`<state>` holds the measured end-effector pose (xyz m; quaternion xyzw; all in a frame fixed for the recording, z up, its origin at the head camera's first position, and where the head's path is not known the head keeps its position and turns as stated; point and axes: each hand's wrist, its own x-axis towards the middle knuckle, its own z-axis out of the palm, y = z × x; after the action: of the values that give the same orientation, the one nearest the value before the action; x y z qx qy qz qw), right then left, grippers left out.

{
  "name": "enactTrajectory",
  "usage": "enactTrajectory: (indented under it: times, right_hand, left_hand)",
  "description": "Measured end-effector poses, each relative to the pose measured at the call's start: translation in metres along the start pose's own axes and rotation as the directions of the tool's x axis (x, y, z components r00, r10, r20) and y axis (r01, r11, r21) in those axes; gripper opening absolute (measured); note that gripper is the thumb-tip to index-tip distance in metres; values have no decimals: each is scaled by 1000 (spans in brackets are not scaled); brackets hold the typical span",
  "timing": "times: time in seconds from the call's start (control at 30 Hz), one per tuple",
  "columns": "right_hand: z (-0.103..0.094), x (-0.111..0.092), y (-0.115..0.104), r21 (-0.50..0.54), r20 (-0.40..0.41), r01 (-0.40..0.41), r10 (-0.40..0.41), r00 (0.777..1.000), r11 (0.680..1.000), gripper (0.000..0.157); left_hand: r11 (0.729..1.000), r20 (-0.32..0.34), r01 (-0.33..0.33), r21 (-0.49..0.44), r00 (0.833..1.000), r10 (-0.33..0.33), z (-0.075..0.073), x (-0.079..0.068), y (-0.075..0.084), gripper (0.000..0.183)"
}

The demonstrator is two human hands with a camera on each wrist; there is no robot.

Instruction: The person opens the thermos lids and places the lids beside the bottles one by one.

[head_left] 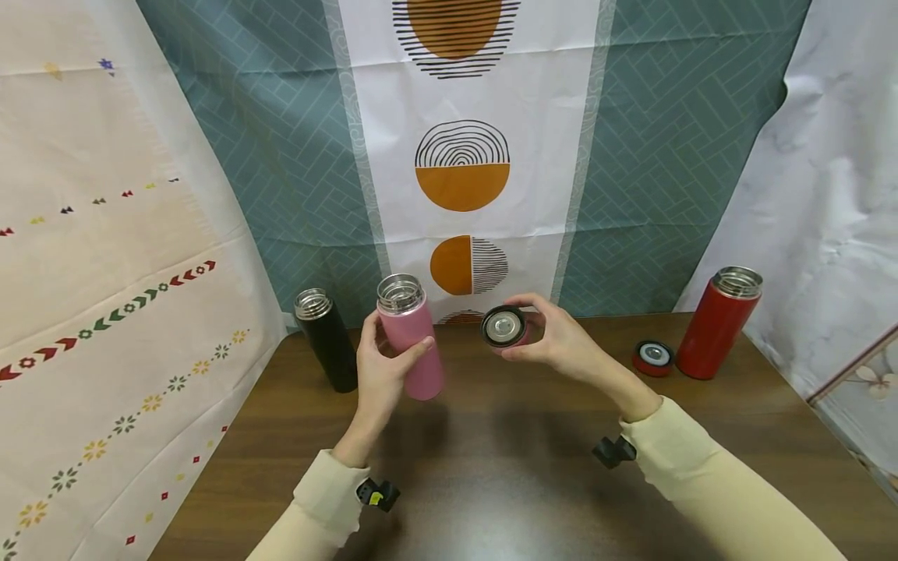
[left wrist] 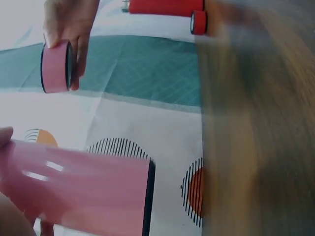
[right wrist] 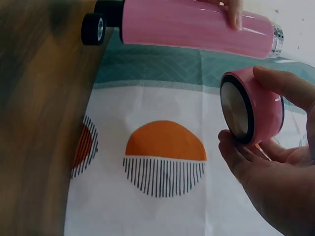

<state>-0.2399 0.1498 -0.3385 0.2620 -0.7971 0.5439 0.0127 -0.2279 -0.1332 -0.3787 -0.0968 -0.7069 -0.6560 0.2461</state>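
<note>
My left hand (head_left: 382, 374) grips a pink bottle (head_left: 410, 335), its thumb across the front. The bottle is uncapped, with its steel threaded mouth up, and in the left wrist view its dark base hangs above the table. To the right, my right hand (head_left: 554, 335) pinches a pink lid (right wrist: 263, 105) between thumb and fingers. The lid is tipped on its side; its metal inner face (head_left: 503, 326) is toward the head camera. Bottle and lid are apart. Left of the pink bottle stands an uncapped black bottle (head_left: 327, 343).
At the right stands an uncapped red bottle (head_left: 717, 327), with a red lid (head_left: 653, 358) beside it, inner side up. A black lid (right wrist: 92, 29) shows near the black bottle in the right wrist view. Patterned cloths (head_left: 295, 156) hang behind the brown wooden table (head_left: 491, 483).
</note>
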Motion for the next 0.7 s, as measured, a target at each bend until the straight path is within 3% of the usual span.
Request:
enactTrajectory:
  times: [0.13,0.33,0.7]
  right_hand:
    - [11,4,2,59,-12,-8,8,1000,998,72]
    - [30,13,8,0,-59,15,-15,998,1000,68]
    - [77,28,20,55,-71,-47,51,996,997,71]
  left_hand:
    - [1000,-135,-24,-4,991,23,-5,0,-1,79]
    - [995,-320,-72,-73,946,45,-18,3,-5,79]
    - [988,-428,-75,-133,904,11,-49,6,-2,77]
